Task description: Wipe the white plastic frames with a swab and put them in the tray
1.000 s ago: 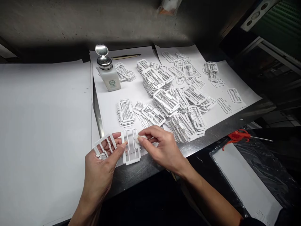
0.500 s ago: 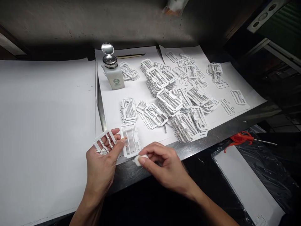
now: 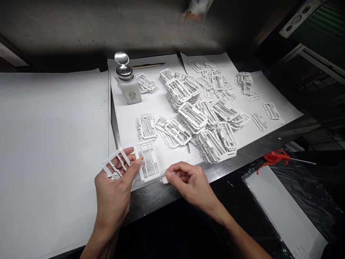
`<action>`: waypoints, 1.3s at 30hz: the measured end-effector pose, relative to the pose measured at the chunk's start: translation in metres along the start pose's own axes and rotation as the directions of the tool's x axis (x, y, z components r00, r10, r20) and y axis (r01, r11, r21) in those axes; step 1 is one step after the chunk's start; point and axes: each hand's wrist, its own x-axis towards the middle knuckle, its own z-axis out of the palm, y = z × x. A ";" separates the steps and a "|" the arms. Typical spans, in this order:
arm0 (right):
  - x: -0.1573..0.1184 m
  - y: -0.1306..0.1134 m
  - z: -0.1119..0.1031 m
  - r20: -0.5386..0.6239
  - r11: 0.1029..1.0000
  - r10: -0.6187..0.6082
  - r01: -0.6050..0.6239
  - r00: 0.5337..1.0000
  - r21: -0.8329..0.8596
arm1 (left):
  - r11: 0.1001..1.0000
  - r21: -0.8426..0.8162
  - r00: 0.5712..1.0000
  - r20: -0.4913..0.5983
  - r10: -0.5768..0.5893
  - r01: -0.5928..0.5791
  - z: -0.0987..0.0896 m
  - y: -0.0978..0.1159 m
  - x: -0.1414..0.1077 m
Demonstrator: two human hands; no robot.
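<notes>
Two white slotted plastic frames are in my left hand. One slotted frame is pinched at its left edge between thumb and fingertips, tilted up over the paper's front edge. The other slotted frame lies across the palm and fingers. My right hand pinches a small white cotton pad between thumb and fingers, close to the lower right corner of the pinched frame. A short stack of similar frames lies on the paper just beyond my left hand.
Stacked and loose white frames spread over white paper sheets. A dispenser bottle with a raised metal lid stands behind, near a thin pointed tool. Red-handled tool lies right, beyond the metal edge.
My right hand, with the cotton pad, has shifted slightly right, away from the pinched frame's corner. My left hand still holds both frames, a little farther left in view.
</notes>
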 end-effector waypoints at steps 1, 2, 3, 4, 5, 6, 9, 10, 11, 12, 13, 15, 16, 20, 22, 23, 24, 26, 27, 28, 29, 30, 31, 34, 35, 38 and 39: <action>0.001 0.000 0.003 0.037 0.998 0.035 -0.036 0.999 0.042 | 1.000 -0.002 1.000 0.001 0.001 -0.001 0.000 0.000 0.000; 0.002 0.000 0.005 0.075 0.994 0.062 -0.069 0.995 0.082 | 1.000 -0.005 1.000 0.003 0.003 -0.003 0.000 -0.001 -0.001; 0.003 0.000 0.007 0.111 0.989 0.079 -0.092 0.991 0.117 | 1.000 -0.009 1.000 0.006 0.002 -0.002 0.000 -0.001 -0.001; 0.004 0.001 0.008 0.142 0.985 0.085 -0.105 0.986 0.140 | 1.000 -0.014 1.000 0.012 -0.001 0.002 -0.001 -0.001 -0.001; 0.005 0.001 0.009 0.165 0.982 0.081 -0.107 0.983 0.153 | 1.000 -0.017 1.000 0.019 -0.005 0.006 -0.001 -0.001 -0.001; 0.006 0.001 0.009 0.183 0.982 0.076 -0.105 0.980 0.158 | 1.000 -0.018 1.000 0.026 -0.010 0.010 -0.001 -0.001 -0.001; 0.007 0.003 0.009 0.207 0.986 0.054 -0.085 0.977 0.142 | 1.000 -0.018 0.999 0.043 -0.024 0.025 -0.001 0.000 -0.001; 0.008 0.003 0.009 0.206 0.988 0.048 -0.077 0.977 0.135 | 0.999 -0.020 0.999 0.043 -0.025 0.025 -0.001 0.000 -0.001; 0.008 0.003 0.008 0.207 0.989 0.045 -0.073 0.977 0.130 | 0.999 -0.026 0.999 0.045 -0.025 0.026 -0.001 -0.001 0.000; 0.008 0.003 0.008 0.210 0.990 0.045 -0.072 0.977 0.122 | 0.999 -0.034 0.999 0.045 -0.026 0.027 -0.001 -0.001 0.000; 0.007 0.003 0.008 0.212 0.992 0.042 -0.066 0.976 0.106 | 0.999 -0.042 0.999 0.043 -0.027 0.029 -0.001 -0.001 0.000; 0.006 0.001 0.008 0.185 1.000 0.006 -0.008 0.983 0.011 | 0.998 -0.051 0.998 0.051 -0.034 0.037 -0.001 -0.003 0.000; 0.005 -0.001 0.008 0.159 0.995 -0.040 0.054 0.987 -0.086 | 0.998 -0.046 0.997 0.064 -0.036 0.039 -0.001 -0.003 0.000; -0.004 -0.016 0.010 0.223 0.742 -0.305 0.378 0.926 -0.553 | 0.999 0.002 0.991 0.133 -0.033 0.033 0.003 -0.002 -0.001; -0.009 -0.024 0.010 0.352 0.642 -0.334 0.484 0.874 -0.595 | 0.991 -0.078 0.978 0.187 -0.094 0.110 0.003 0.002 0.000; -0.011 -0.028 0.008 0.396 0.646 -0.334 0.513 0.856 -0.565 | 0.971 -0.151 0.961 0.234 -0.149 0.187 0.003 0.004 0.000; -0.012 -0.031 0.006 0.415 0.680 -0.335 0.522 0.846 -0.514 | 0.931 -0.233 0.934 0.289 -0.209 0.280 0.001 0.005 0.002; -0.012 -0.034 0.000 0.369 0.774 -0.351 0.488 0.861 -0.402 | 0.805 -0.373 0.860 0.413 -0.301 0.461 -0.003 0.008 0.005; -0.010 -0.033 -0.003 0.307 0.811 -0.361 0.459 0.880 -0.363 | 0.739 -0.423 0.826 0.465 -0.319 0.524 -0.006 0.008 0.007; -0.008 -0.032 -0.006 0.235 0.837 -0.367 0.429 0.900 -0.338 | 0.682 -0.463 0.801 0.505 -0.322 0.566 -0.009 0.008 0.009; -0.006 -0.031 -0.009 0.167 0.857 -0.366 0.401 0.916 -0.323 | 0.638 -0.492 0.784 0.535 -0.315 0.592 -0.012 0.007 0.011; -0.004 -0.029 -0.011 0.108 0.873 -0.361 0.377 0.926 -0.309 | 0.608 -0.512 0.774 0.556 -0.303 0.606 -0.014 0.006 0.012; -0.002 -0.027 -0.012 0.064 0.887 -0.355 0.358 0.933 -0.292 | 0.591 -0.525 0.769 0.570 -0.291 0.613 -0.015 0.004 0.013; 0.001 -0.023 -0.013 -0.003 0.920 -0.334 0.325 0.943 -0.220 | 0.578 -0.536 0.765 0.583 -0.275 0.616 -0.016 0.002 0.013; 0.001 -0.023 -0.012 -0.018 0.924 -0.334 0.324 0.942 -0.203 | 0.582 -0.534 0.766 0.581 -0.275 0.614 -0.015 0.002 0.012; 0.002 -0.023 -0.005 -0.037 0.921 -0.359 0.347 0.933 -0.180 | 0.600 -0.534 0.782 0.556 -0.282 0.596 -0.013 0.002 0.010; 0.003 -0.023 -0.001 -0.033 0.913 -0.378 0.367 0.925 -0.176 | 0.606 -0.534 0.787 0.547 -0.284 0.590 -0.013 0.003 0.010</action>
